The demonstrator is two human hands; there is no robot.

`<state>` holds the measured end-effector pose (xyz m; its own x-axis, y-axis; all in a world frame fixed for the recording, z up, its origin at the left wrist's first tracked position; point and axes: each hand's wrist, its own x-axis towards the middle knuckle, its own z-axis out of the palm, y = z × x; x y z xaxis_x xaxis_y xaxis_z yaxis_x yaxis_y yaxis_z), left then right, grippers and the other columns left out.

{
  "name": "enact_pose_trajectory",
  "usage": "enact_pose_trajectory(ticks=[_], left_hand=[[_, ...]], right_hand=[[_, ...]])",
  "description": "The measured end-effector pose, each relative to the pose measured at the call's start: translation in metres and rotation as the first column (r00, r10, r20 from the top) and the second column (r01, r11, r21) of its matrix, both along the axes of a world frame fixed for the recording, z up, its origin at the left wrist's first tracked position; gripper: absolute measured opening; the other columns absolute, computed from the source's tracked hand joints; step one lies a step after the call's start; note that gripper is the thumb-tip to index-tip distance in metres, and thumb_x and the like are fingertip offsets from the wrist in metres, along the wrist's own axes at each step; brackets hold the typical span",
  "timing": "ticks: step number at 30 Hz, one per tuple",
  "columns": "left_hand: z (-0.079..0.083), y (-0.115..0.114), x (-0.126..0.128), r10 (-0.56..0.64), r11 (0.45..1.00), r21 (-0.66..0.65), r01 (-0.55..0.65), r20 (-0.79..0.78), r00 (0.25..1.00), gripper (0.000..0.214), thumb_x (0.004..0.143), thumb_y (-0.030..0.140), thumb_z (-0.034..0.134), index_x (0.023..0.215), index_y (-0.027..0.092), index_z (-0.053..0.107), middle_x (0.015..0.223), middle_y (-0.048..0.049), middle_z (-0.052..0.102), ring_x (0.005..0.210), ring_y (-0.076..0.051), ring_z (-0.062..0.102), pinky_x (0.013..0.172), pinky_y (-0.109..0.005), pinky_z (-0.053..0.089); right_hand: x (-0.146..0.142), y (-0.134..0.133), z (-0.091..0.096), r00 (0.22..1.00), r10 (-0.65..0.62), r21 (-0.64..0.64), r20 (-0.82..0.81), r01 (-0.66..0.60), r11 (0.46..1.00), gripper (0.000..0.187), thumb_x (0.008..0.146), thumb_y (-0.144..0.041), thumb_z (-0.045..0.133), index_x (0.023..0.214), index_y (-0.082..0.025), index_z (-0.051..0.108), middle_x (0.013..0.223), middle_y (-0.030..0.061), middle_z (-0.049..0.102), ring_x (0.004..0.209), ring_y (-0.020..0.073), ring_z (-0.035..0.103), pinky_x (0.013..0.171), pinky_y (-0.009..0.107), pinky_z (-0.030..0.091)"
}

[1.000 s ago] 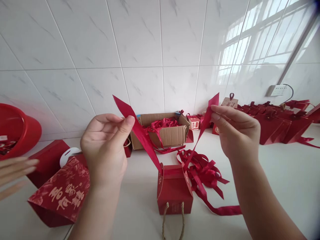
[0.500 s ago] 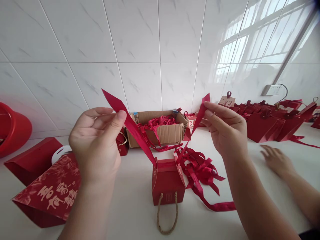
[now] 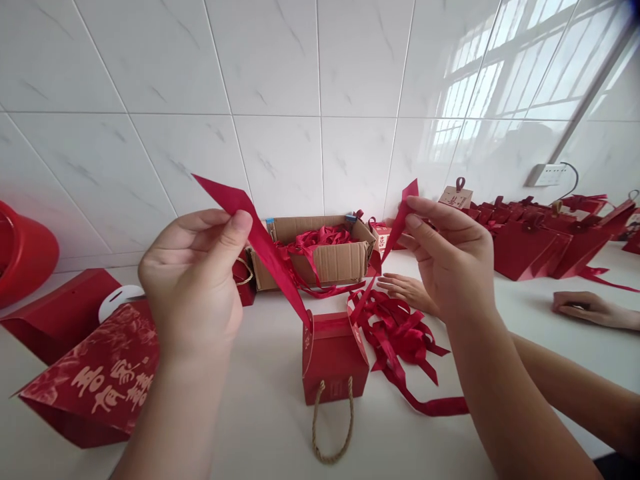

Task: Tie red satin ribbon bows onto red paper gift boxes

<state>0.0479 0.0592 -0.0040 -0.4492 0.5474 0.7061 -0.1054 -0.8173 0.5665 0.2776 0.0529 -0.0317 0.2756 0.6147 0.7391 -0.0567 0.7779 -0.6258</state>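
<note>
The left hand (image 3: 197, 277) pinched one end of a red ribbon (image 3: 273, 260) between thumb and bent forefinger, and the pointed tip stuck out above the fingers. The right hand (image 3: 453, 260) pinched the other end in the same manner, with thumb and fingertips pressed together on it. The two ends rose apart in a V shape from a small red gift box (image 3: 335, 363), which stood on the white counter (image 3: 270, 387) between the two forearms. The ribbon passed across the top of this box — between its two side panels — and a rope handle (image 3: 333, 458) hung from the front, its loop lying on the counter.

Just beside the box, to the right, was a loose pile of ribbons (image 3: 400, 327). Behind it stood a cardboard box (image 3: 345, 263) with more ribbons inside. Near the left forearm lay a red box with pale characters (image 3: 100, 380) and a plain red box (image 3: 65, 303), and farther left was a red bucket (image 3: 30, 250). Two other hands were at the right: one (image 3: 407, 291) near the pile — partly behind the right hand — and one (image 3: 595, 311) resting on the counter, in front of a group of red bags (image 3: 535, 250).
</note>
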Motion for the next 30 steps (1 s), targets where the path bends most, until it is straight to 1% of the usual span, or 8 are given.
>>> enact_pose_trajectory(ticks=[6,8,11,14,17,20,24,30], left_hand=[[0.0043,-0.0042,-0.0007,0.027,0.999,0.038,-0.026,-0.004,1.0,0.014,0.064,0.014,0.078,0.073,0.019,0.069,0.064,0.0041,0.065,0.065,-0.016,0.065,0.079,-0.048,0.056],[0.0047,-0.0056,-0.0009,0.025,0.997,0.069,-0.024,-0.019,0.999,0.013,0.066,0.013,0.076,0.074,0.02,0.069,0.062,0.0051,0.064,0.064,-0.015,0.064,0.078,-0.047,0.056],[0.004,-0.0067,-0.0007,0.012,0.996,0.089,-0.007,-0.05,0.999,0.011,0.068,0.014,0.074,0.075,0.021,0.069,0.066,0.0046,0.065,0.064,-0.015,0.064,0.078,-0.049,0.057],[0.0024,-0.0061,0.0004,0.002,0.997,0.072,0.001,-0.048,0.999,0.012,0.068,0.013,0.075,0.075,0.021,0.069,0.067,0.0046,0.066,0.065,-0.014,0.065,0.079,-0.047,0.057],[0.0007,-0.0042,0.0023,-0.017,1.0,0.023,0.018,-0.025,1.0,0.014,0.065,0.014,0.077,0.075,0.02,0.069,0.065,0.0043,0.066,0.066,-0.014,0.065,0.081,-0.044,0.057],[0.0,-0.0028,0.004,-0.049,0.999,-0.01,0.049,-0.014,0.999,0.014,0.063,0.014,0.079,0.073,0.019,0.069,0.064,0.0043,0.066,0.066,-0.013,0.065,0.078,-0.04,0.057],[0.0012,-0.0032,0.0037,-0.049,0.998,-0.032,0.049,0.0,0.999,0.016,0.062,0.016,0.08,0.073,0.019,0.069,0.066,0.0038,0.067,0.064,-0.013,0.064,0.075,-0.038,0.057],[0.0035,-0.0054,0.0001,-0.045,0.999,-0.018,0.045,0.009,0.999,0.015,0.062,0.016,0.08,0.072,0.018,0.069,0.066,0.0026,0.067,0.063,-0.014,0.063,0.073,-0.039,0.056]], right_hand=[[0.0032,-0.0027,0.0025,1.0,-0.02,0.017,-0.021,0.02,1.0,0.019,0.082,-0.02,0.068,0.098,-0.03,0.072,0.095,-0.0026,0.072,0.09,0.0166,0.07,0.083,0.035,0.061],[0.0038,-0.0041,0.0039,0.999,-0.024,0.019,-0.034,0.025,1.0,0.019,0.082,-0.02,0.068,0.097,-0.03,0.072,0.092,-0.0031,0.073,0.088,0.0157,0.07,0.08,0.033,0.062],[0.0041,-0.006,0.0057,0.998,-0.034,0.021,-0.051,0.035,0.999,0.018,0.081,-0.02,0.069,0.097,-0.029,0.072,0.09,-0.0032,0.073,0.086,0.0149,0.07,0.078,0.031,0.062],[0.0036,-0.0065,0.0058,0.998,-0.045,0.016,-0.04,0.046,0.999,0.019,0.08,-0.021,0.069,0.097,-0.029,0.072,0.092,-0.0028,0.072,0.087,0.0157,0.07,0.078,0.032,0.062],[0.002,-0.0055,0.0043,0.999,-0.04,-0.007,-0.016,0.04,0.999,0.019,0.081,-0.024,0.069,0.099,-0.03,0.071,0.095,-0.0023,0.072,0.091,0.0173,0.07,0.079,0.034,0.062],[-0.0006,-0.0044,0.0023,0.999,-0.042,-0.016,0.0,0.042,0.999,0.019,0.082,-0.026,0.068,0.1,-0.031,0.071,0.098,-0.0012,0.072,0.094,0.0191,0.069,0.079,0.037,0.062],[-0.0025,-0.0049,0.0012,0.999,-0.044,-0.02,-0.005,0.044,0.999,0.02,0.082,-0.026,0.068,0.101,-0.03,0.071,0.103,-0.0002,0.072,0.097,0.0197,0.068,0.079,0.036,0.062],[0.0015,-0.0076,0.0035,1.0,-0.03,-0.022,0.005,0.03,0.999,0.021,0.082,-0.023,0.067,0.101,-0.03,0.071,0.093,-0.0013,0.073,0.089,0.0176,0.07,0.076,0.034,0.062]])
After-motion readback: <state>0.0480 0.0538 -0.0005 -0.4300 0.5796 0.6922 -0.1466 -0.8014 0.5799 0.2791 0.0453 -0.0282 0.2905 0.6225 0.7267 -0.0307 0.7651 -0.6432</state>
